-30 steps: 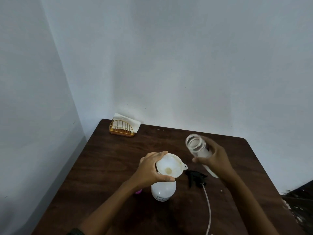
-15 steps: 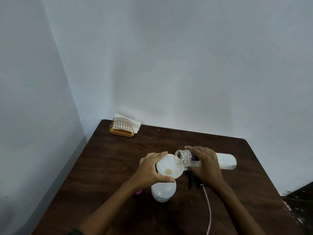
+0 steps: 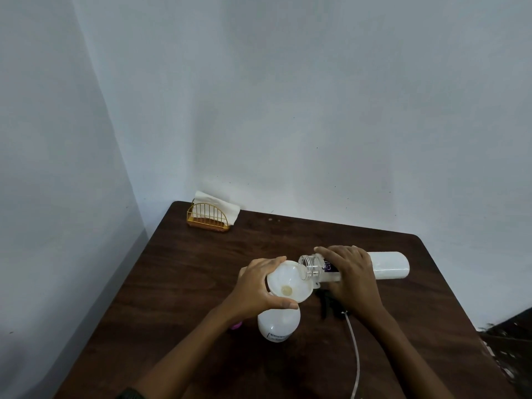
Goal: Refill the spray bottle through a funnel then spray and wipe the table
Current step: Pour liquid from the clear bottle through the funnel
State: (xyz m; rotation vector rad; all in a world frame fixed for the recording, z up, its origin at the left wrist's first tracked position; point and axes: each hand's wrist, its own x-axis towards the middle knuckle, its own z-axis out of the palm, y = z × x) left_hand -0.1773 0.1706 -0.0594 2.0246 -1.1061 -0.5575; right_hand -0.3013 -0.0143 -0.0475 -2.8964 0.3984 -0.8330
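items i log from my feed:
1. wire napkin holder (image 3: 208,218): gold-coloured, arched front with upright bars, standing upright near the corner where the two walls meet.
2. white paper napkins (image 3: 223,205): held in that holder, top edge rising above the arch, spilling over to the right.
3. left wall (image 3: 51,168) and back wall (image 3: 316,96): plain, pale grey-blue; a few tiny dark specks on the back one.
4. small pink object (image 3: 236,325): low, left of centre, mostly covered; i cannot tell what it is.
5. dark floor (image 3: 515,335): lower right edge, pale flecks scattered on it.
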